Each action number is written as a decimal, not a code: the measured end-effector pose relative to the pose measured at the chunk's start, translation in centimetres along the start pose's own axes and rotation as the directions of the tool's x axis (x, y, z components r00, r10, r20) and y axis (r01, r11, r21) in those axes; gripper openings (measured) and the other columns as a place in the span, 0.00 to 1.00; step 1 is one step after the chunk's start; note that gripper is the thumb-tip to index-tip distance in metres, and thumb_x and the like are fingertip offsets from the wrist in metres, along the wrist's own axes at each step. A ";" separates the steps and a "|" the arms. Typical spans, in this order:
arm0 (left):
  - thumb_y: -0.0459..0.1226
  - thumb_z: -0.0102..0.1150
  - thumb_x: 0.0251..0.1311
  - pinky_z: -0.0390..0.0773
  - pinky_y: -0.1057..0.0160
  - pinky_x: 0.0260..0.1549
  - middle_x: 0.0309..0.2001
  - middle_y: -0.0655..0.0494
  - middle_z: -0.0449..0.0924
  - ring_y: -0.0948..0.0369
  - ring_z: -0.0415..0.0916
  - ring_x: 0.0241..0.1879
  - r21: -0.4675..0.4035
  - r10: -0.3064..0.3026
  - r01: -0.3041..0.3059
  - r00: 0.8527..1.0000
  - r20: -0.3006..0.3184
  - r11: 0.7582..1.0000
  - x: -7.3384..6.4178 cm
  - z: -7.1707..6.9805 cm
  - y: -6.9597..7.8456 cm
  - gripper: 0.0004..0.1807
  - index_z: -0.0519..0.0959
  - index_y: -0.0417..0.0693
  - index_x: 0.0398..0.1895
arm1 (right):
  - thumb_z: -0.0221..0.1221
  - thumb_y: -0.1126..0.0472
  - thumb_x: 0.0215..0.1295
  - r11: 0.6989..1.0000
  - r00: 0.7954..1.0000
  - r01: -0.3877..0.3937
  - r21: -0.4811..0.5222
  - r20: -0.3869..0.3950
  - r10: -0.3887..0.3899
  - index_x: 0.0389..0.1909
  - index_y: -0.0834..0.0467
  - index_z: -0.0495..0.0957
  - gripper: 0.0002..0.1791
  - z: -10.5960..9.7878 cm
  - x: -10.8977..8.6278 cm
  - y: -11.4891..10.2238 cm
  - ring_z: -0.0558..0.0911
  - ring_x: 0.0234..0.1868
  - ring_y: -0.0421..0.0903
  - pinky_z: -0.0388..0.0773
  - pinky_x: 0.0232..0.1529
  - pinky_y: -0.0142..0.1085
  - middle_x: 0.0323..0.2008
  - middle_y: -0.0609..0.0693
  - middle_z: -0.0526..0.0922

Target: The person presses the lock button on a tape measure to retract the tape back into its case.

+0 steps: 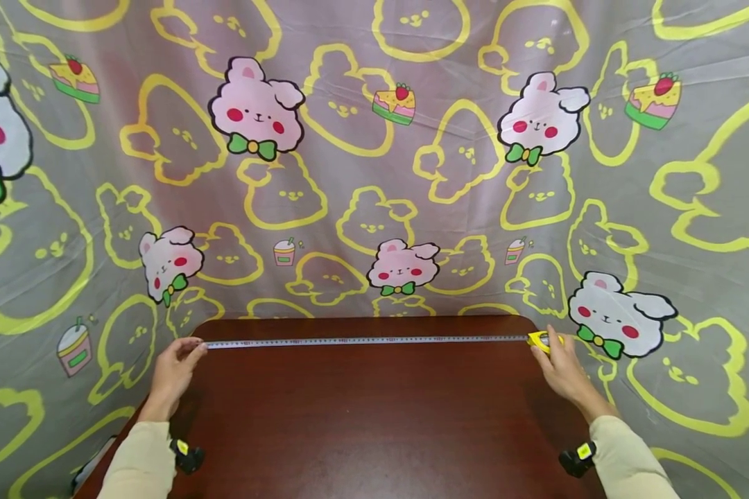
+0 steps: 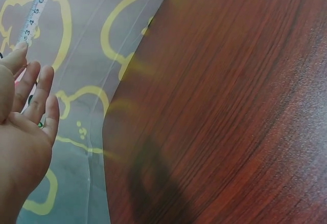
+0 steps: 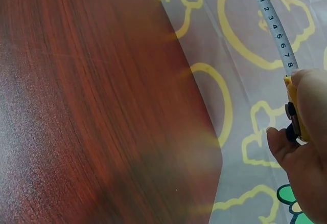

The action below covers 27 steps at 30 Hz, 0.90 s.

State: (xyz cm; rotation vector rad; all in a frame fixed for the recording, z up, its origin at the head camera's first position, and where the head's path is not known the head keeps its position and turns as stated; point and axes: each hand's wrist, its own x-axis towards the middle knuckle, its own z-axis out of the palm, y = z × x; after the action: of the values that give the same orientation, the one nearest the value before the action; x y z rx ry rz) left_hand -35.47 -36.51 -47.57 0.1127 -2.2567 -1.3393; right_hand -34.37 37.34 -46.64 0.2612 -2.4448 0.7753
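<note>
A tape measure's silver blade (image 1: pixel 362 340) is drawn out in a straight line from side to side, near the far edge of the table. My left hand (image 1: pixel 173 374) pinches its free end between thumb and forefinger; the other fingers stay loosely extended, as the left wrist view of the hand (image 2: pixel 25 142) shows. At the opposite end, my right hand (image 1: pixel 564 374) grips the yellow tape measure case (image 1: pixel 539 339). In the right wrist view the blade (image 3: pixel 276 27) leaves the case past the 8 mark, and the palm hides part of the case.
A dark reddish-brown wooden table (image 1: pixel 374 416) with rounded far corners lies below the blade. Behind it and along both sides hangs a grey curtain (image 1: pixel 349 166) printed with yellow outlines and white rabbit faces. Black cameras (image 1: pixel 187 456) are worn on both wrists.
</note>
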 end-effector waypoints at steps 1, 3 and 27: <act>0.46 0.55 0.63 0.69 0.75 0.33 0.39 0.52 0.79 0.65 0.74 0.38 0.002 0.002 -0.002 1.000 0.003 1.000 0.0 0.0 0.0 0.20 0.72 0.39 0.49 | 0.50 0.61 0.69 1.000 1.000 -0.005 0.000 0.005 0.005 0.65 0.76 0.49 0.32 0.0 -0.1 0.0 0.60 0.50 0.70 0.60 0.45 0.61 0.52 0.77 0.53; 0.47 0.55 0.63 0.69 0.74 0.34 0.40 0.51 0.78 0.68 0.73 0.38 0.007 -0.002 0.001 1.000 0.004 1.000 -0.1 0.1 0.1 0.21 0.72 0.40 0.50 | 0.49 0.61 0.70 1.000 1.000 -0.011 0.003 0.014 0.011 0.65 0.76 0.48 0.32 0.0 -0.2 0.0 0.60 0.51 0.71 0.59 0.46 0.62 0.52 0.77 0.53; 0.47 0.55 0.63 0.65 0.72 0.36 0.44 0.50 0.72 0.65 0.66 0.41 0.016 0.006 -0.006 0.999 -0.035 1.000 -0.5 1.4 -0.1 0.20 0.74 0.40 0.48 | 0.48 0.58 0.71 1.000 0.998 -0.012 -0.006 0.064 0.012 0.65 0.75 0.49 0.32 0.8 -0.1 -0.2 0.59 0.51 0.71 0.59 0.47 0.62 0.52 0.77 0.54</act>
State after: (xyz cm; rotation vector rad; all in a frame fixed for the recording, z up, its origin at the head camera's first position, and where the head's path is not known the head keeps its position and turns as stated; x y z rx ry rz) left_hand -35.71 -35.29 -48.34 0.1336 -2.2374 -1.3065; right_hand -34.61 36.75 -47.17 0.2733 -2.5107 0.7764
